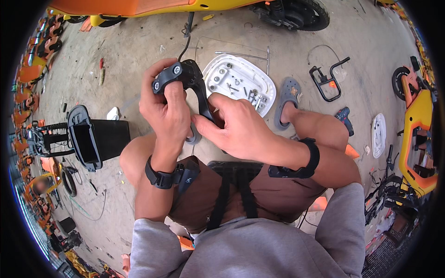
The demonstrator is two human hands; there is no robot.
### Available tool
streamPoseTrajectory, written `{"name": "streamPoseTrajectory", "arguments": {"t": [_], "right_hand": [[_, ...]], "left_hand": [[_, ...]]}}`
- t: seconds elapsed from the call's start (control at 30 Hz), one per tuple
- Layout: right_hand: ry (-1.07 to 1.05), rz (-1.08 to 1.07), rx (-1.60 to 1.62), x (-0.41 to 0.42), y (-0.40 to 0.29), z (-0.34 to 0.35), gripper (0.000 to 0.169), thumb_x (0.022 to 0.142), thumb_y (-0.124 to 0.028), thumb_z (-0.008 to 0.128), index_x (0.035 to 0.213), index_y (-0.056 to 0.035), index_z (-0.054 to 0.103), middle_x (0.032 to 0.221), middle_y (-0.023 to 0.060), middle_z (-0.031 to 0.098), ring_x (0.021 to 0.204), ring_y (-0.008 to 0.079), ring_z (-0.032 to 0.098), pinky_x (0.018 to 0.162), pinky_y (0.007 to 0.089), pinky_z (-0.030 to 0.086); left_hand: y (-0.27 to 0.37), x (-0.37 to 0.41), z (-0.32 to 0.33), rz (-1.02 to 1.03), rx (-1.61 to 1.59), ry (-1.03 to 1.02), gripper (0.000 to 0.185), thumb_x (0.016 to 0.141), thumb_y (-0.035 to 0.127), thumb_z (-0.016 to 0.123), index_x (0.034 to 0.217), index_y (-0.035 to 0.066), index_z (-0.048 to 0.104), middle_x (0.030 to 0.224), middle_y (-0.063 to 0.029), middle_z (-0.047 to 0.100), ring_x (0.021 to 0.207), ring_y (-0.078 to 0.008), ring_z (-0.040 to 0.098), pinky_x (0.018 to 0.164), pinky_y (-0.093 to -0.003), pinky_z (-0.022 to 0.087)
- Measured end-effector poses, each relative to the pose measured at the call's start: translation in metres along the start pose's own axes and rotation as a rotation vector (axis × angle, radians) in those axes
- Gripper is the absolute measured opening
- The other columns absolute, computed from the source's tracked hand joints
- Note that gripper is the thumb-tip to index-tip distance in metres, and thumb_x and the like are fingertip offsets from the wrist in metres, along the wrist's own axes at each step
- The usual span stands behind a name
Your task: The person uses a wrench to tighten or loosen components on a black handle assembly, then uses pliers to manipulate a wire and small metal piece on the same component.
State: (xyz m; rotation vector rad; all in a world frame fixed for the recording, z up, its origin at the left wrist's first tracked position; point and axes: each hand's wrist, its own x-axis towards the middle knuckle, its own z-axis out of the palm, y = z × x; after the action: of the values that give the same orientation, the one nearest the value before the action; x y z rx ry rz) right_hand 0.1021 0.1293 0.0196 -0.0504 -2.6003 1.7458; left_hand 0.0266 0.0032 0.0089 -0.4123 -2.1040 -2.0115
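Note:
My left hand grips the clamp end of a black brake lever assembly, its thumb pressed near the clamp. Two bolt heads show on the clamp's face, and a black cable runs up from the assembly. My right hand holds the curved lever blade between thumb and fingers; the blade's far end is hidden by the hand. Just behind the hands, a white plastic tray-like cover lies on the floor with loose bolts, washers and other small metal parts on it.
A yellow and orange scooter body spans the top. A metal T-handle wrench lies beyond the cover. To the right are a black tubular bracket and a cordless tool; a black plastic bin lies left. Scooter parts crowd both edges.

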Motion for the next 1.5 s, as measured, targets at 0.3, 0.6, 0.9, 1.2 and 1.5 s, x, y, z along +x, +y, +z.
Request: {"name": "streamPoseTrajectory", "arguments": {"t": [0.3, 0.6, 0.9, 1.2, 1.5], "right_hand": [[-0.067, 0.006, 0.099, 0.002, -0.009, -0.002, 0.032, 0.085, -0.023, 0.070, 0.080, 0.0036, 0.055, 0.057, 0.0129, 0.059, 0.048, 0.0143, 0.054, 0.045, 0.0329, 0.039], [-0.414, 0.238, 0.412, 0.013, 0.001, -0.021, 0.029, 0.094, -0.025, 0.066, 0.085, 0.0015, 0.059, 0.061, 0.0004, 0.057, 0.052, 0.0021, 0.048, 0.042, 0.0235, 0.035], [-0.427, 0.399, 0.591, 0.010, -0.002, -0.019, 0.032, 0.096, -0.028, 0.063, 0.085, 0.0007, 0.057, 0.054, 0.0019, 0.052, 0.039, 0.0084, 0.048, 0.036, 0.0257, 0.035], [-0.347, 0.320, 0.425, 0.008, 0.003, -0.016, 0.035, 0.097, -0.029, 0.062, 0.080, 0.0002, 0.053, 0.054, 0.0028, 0.052, 0.041, 0.0091, 0.050, 0.036, 0.0274, 0.036], [-0.321, 0.307, 0.315, 0.011, -0.001, -0.018, 0.033, 0.094, -0.024, 0.062, 0.079, 0.0043, 0.054, 0.057, 0.0064, 0.056, 0.043, 0.0099, 0.051, 0.038, 0.0289, 0.037]], "left_hand": [[0.001, 0.005, -0.003, 0.209, 0.086, 0.113, 0.035, 0.089, -0.001, 0.039, 0.120, 0.000, 0.055, 0.076, -0.0013, 0.058, 0.055, -0.0017, 0.042, 0.048, -0.0167, 0.032], [-0.009, 0.012, -0.003, 0.187, 0.086, 0.107, 0.022, 0.091, 0.002, 0.050, 0.110, -0.002, 0.059, 0.078, -0.0014, 0.062, 0.060, -0.0033, 0.050, 0.053, -0.0174, 0.039], [-0.009, 0.011, -0.003, 0.293, 0.173, -0.005, 0.033, 0.088, 0.013, 0.058, 0.118, -0.001, 0.058, 0.084, -0.0044, 0.060, 0.063, -0.0070, 0.053, 0.053, -0.0198, 0.042], [-0.005, 0.017, 0.000, 0.129, 0.226, -0.105, 0.026, 0.084, 0.016, 0.078, 0.102, 0.001, 0.067, 0.076, 0.0007, 0.059, 0.064, -0.0047, 0.051, 0.055, -0.0199, 0.041], [-0.002, 0.016, 0.005, 0.009, -0.028, -0.130, 0.028, 0.081, 0.011, 0.081, 0.105, 0.001, 0.069, 0.089, -0.0030, 0.069, 0.076, -0.0074, 0.061, 0.067, -0.0197, 0.049]]}}
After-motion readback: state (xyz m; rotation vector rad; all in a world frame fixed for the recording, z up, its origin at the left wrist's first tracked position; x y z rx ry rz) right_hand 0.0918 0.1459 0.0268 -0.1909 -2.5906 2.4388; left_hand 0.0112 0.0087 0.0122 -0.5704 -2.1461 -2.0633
